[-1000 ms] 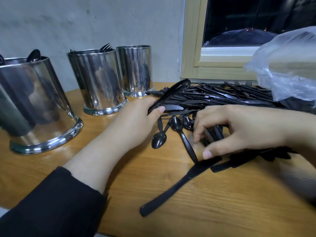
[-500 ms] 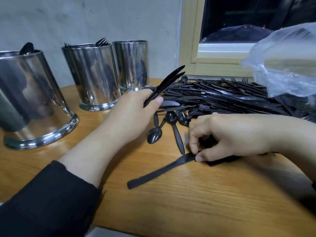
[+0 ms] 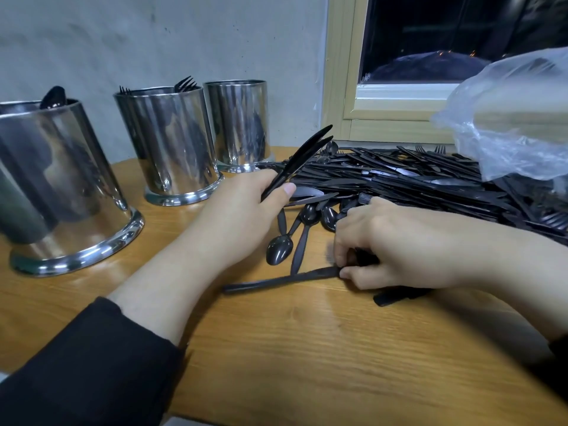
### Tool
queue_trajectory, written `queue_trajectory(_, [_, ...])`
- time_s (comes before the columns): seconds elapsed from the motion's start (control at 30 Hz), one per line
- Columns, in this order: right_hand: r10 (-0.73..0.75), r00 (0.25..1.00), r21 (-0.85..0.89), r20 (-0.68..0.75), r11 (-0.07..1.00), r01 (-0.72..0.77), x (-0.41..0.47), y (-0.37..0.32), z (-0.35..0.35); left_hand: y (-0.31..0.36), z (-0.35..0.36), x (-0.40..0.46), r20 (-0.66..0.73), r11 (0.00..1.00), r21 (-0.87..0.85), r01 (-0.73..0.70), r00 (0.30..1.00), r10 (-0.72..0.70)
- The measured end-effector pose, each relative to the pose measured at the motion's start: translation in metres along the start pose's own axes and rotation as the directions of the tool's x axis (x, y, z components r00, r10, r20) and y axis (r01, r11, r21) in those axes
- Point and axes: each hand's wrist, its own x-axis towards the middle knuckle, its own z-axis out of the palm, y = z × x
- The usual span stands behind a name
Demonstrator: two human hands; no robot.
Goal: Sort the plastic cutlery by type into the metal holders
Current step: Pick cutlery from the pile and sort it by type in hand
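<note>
Left hand point(image 3: 242, 210): grip clamped on two black knives point(image 3: 299, 161), blades tilted up toward the window.
Right hand point(image 3: 396, 244): fingertips pinch one knife point(image 3: 276, 279) lying flat on the counter point(image 3: 307, 364).
Cutlery pile point(image 3: 415, 182): black, heaped on the counter behind the hands, partly under a clear bag point(image 3: 516, 118).
Metal holders point(image 3: 172, 146): three at left; spoon and forks stick out of two.
Writing: none readable.

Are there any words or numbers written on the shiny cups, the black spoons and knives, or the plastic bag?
None can be read.
The three metal holders show only reflections.
The black cutlery pile has small marks on some handles, too blurred to read.
The plastic bag is plain.
The knives in the left hand show no print.
</note>
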Motion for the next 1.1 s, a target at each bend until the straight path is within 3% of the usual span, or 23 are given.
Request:
queue_trajectory(0.07, [-0.044,0.997,-0.073,-0.071,0.997,0.038,0.001,-0.003,0.002,-0.001,-0.001,0.001,-0.001,1.0,0.001,0.011,1.0,-0.011])
queue_trajectory(0.23, [-0.011,0.983,-0.184,-0.184,0.983,-0.024,0.004,-0.004,0.006,-0.002,-0.002,0.001,0.008,0.999,-0.034,0.034,0.999,-0.034])
queue_trajectory(0.43, [0.016,0.905,-0.205,-0.425,0.972,-0.113,0.003,0.001,-0.002,0.001,-0.003,-0.002,0.138,0.998,-0.061,0.02,0.99,-0.012])
queue_trajectory(0.53, [0.058,0.841,-0.11,-0.537,0.984,-0.139,0.003,0.004,-0.005,0.004,-0.002,-0.004,0.21,0.996,-0.085,0.01,0.978,0.008])
queue_trajectory(0.63, [0.258,0.731,0.155,-0.632,0.966,-0.207,0.001,0.01,-0.008,0.004,-0.004,-0.002,0.167,0.99,-0.139,0.034,0.986,-0.01])
queue_trajectory(0.7, [0.358,0.707,0.227,-0.61,0.934,-0.276,0.005,0.018,-0.011,0.001,-0.007,0.001,0.068,0.978,-0.193,0.08,0.995,-0.068])
queue_trajectory(0.83, [0.347,0.818,0.096,-0.458,0.934,-0.343,0.032,0.036,-0.01,-0.008,-0.008,0.008,-0.094,0.955,-0.252,0.155,0.979,-0.184])
queue_trajectory(0.93, [0.302,0.894,-0.006,-0.331,0.947,-0.322,0.049,0.04,-0.008,-0.011,-0.007,0.009,-0.133,0.951,-0.254,0.178,0.967,-0.217])
queue_trajectory(1.1, [0.276,0.939,-0.138,-0.204,0.942,-0.307,0.06,0.042,0.006,-0.012,-0.006,0.009,-0.146,0.961,-0.235,0.146,0.972,-0.183])
